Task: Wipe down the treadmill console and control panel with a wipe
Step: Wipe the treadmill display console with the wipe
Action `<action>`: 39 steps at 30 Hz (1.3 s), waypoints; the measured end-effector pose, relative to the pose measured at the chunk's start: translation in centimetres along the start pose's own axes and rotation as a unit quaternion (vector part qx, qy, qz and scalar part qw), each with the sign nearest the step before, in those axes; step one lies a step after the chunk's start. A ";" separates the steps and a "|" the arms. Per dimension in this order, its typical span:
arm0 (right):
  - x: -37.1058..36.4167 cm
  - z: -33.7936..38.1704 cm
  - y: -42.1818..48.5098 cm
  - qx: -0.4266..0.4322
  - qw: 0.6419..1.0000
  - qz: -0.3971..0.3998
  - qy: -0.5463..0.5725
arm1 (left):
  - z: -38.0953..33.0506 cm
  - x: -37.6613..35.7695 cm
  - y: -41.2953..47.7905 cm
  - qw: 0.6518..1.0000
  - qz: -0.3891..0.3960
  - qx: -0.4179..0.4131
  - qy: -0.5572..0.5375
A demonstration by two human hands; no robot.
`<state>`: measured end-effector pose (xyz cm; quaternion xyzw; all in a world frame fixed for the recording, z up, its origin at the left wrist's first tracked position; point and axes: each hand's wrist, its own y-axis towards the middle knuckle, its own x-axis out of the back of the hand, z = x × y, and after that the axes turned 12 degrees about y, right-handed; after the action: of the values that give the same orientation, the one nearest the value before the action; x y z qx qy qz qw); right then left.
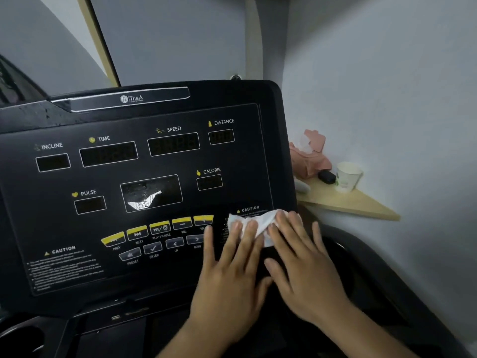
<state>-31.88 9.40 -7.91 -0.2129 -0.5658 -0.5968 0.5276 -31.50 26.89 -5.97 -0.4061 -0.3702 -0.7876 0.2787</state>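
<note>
The black treadmill console (134, 177) fills the left and middle of the head view, with dark display windows and a row of yellow and grey buttons (160, 233) low on the panel. A crumpled white wipe (254, 222) lies on the lower right corner of the panel, just under the right CAUTION label. My left hand (232, 275) and my right hand (302, 262) lie side by side, fingers straight, pressing the wipe flat against the panel. Their fingertips cover much of the wipe.
A wooden corner shelf (348, 200) juts from the wall right of the console. It carries a white paper cup (347, 177), a small black object (326, 177) and a pink wipe pack (309, 156). A cup holder (23, 334) sits at bottom left.
</note>
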 end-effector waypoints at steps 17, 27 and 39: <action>-1.4 4.5 0.3 0.028 0.998 0.054 -0.024 | 4.1 -1.1 -4.2 0.998 -0.010 0.057 0.010; 5.7 8.5 17.1 0.024 0.999 -0.019 -0.025 | 14.6 4.0 7.3 0.982 -0.076 0.163 0.052; -2.9 10.4 3.9 0.114 0.989 0.075 -0.064 | 10.1 -2.1 -9.1 0.996 -0.012 0.087 0.001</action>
<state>-31.03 20.69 -5.80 -0.2311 -0.6450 -0.4725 0.5544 -32.74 40.56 -6.96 -0.3747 -0.4417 -0.7565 0.3038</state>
